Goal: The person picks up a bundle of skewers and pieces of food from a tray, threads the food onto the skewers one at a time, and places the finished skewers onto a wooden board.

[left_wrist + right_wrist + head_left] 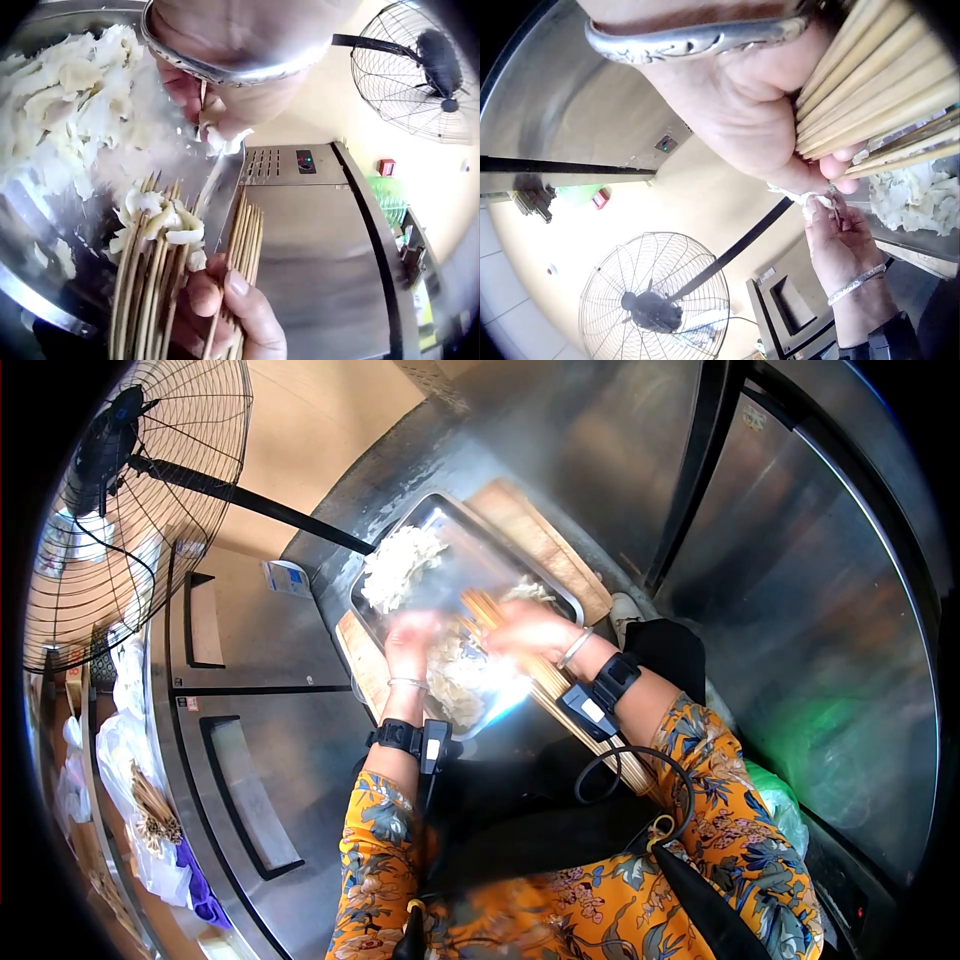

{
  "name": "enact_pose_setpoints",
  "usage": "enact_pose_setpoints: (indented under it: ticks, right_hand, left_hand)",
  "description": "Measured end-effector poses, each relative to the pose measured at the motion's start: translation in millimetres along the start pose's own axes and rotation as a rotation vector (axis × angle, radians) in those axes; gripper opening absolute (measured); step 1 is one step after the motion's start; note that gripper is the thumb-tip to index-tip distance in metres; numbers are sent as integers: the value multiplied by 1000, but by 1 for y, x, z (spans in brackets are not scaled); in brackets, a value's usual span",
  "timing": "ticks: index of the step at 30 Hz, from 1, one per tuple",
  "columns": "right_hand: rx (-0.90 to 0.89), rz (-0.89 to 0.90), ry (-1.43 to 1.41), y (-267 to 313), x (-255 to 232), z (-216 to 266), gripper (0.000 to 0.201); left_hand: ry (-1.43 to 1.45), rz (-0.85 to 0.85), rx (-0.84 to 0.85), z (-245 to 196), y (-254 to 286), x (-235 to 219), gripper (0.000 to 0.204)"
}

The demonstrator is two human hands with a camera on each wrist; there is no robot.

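Observation:
My right hand (535,632) grips a thick bundle of bamboo skewers (560,695), tips pointing toward the tray. In the left wrist view, pale food slices (166,219) are threaded near the tips of several skewers, and other skewers are bare. My left hand (244,90) pinches a small whitish food slice (225,142) in its fingertips, close beside the skewer tips. In the right wrist view, the left hand (847,251) meets the right hand's fingertips at this white piece (804,198). Both hands are over a metal tray (437,497).
Heaped pale slices (400,565) lie at the tray's far left, more (460,690) at its near side. Wooden boards (540,550) show beside the tray. A wire fan (125,460) stands at left. Steel cabinets (270,780) flank the work area, and more skewers (155,810) sit in a bag.

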State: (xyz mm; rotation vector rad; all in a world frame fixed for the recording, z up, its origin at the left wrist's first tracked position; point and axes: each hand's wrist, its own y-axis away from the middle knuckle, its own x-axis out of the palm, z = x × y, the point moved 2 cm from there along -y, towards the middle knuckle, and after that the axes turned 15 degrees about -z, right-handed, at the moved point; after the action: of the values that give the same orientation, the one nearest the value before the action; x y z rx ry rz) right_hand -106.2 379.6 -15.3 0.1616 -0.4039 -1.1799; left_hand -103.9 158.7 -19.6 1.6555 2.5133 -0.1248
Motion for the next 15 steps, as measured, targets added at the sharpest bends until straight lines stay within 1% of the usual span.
enact_pose_setpoints:
  ticks: [2,3,5,8,11,14,15]
  right_hand:
    - [-37,-41,107,0,-1,0,18]
    - [-56,-61,161,-1,-1,0,18]
    - [-47,-40,148,-1,-1,-2,17]
    - [-18,-5,70,1,1,0,17]
    - [20,47,10,4,4,2,13]
    - [53,86,-35,2,5,0,11]
    - [63,96,-51,2,6,0,11]
  left_hand:
    - [58,-39,-71,0,2,3,15]
    - [109,-38,-95,-2,3,5,10]
    - [211,-34,-146,-7,7,11,3]
    - [229,-67,-211,-7,6,17,4]
    - [68,-6,4,-6,0,20,6]
    - [96,-67,-75,-10,2,24,6]
    - [109,-65,-72,-9,2,24,6]
